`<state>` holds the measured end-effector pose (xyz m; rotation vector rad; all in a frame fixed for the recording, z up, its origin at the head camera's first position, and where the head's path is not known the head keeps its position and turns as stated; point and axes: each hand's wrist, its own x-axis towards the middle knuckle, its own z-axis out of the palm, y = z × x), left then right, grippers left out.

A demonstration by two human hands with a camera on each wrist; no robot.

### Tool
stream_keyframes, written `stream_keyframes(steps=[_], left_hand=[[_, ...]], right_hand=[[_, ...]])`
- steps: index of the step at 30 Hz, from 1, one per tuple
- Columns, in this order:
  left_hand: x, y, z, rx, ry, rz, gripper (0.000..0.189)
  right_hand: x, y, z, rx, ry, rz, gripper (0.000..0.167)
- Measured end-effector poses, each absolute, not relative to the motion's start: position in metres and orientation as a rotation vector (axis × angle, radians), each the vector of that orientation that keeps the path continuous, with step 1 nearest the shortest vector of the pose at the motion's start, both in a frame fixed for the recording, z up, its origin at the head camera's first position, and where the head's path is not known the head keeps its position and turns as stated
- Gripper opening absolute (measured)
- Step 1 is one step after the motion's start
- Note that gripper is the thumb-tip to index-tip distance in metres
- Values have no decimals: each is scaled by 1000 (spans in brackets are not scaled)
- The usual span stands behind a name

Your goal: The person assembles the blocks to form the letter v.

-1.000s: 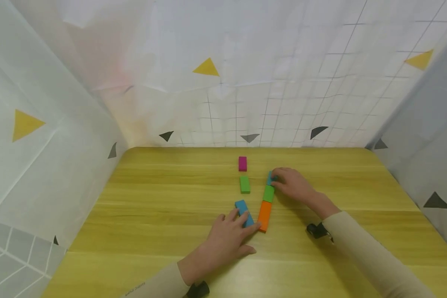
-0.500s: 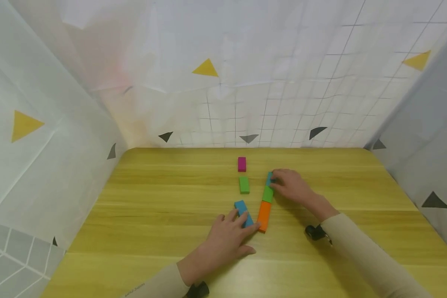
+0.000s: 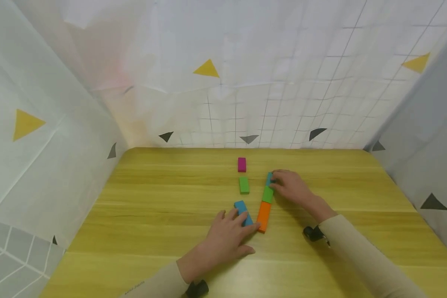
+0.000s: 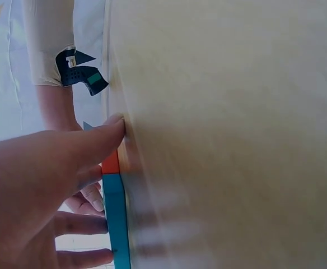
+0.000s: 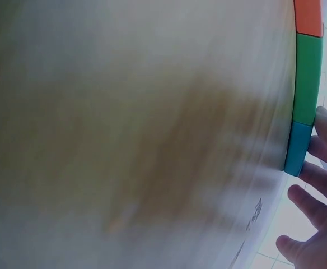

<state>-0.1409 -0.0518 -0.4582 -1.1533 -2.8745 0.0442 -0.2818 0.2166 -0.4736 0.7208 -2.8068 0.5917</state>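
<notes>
A row of touching wooden blocks runs away from me: a long orange block (image 3: 264, 215) nearest, then a green block (image 3: 268, 193), then a small blue block (image 3: 269, 178) at the far end. My right hand (image 3: 292, 186) holds that small blue block between thumb and fingers and hides part of it; the right wrist view shows the thumb by the seam between green (image 5: 308, 78) and blue (image 5: 299, 148). Left of the row lies a long blue block (image 3: 240, 205), slanted. My left hand (image 3: 225, 240) rests its outstretched fingers on it, with one fingertip at the orange block's near end.
A loose green block (image 3: 243, 186) and a magenta block (image 3: 242, 164) lie left of the row, apart from each other. The wooden table (image 3: 152, 207) meets white sheet walls (image 3: 171, 111) at the back and sides. Both wrists carry dark camera mounts.
The hands and blocks keep their places. Only a slight shift of the head view shows.
</notes>
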Motion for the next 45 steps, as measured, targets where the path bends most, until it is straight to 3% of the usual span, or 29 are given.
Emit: stream_keyframes(steps=[29, 45], left_hand=[[-156, -51, -464, -1100, -2894, -440, 60], [-194, -55, -458, -927, -2916, -584, 48]], right_hand=[[-281, 219, -476, 706, -2804, 699, 11], [-282, 217, -474, 669, -2846, 689, 15]])
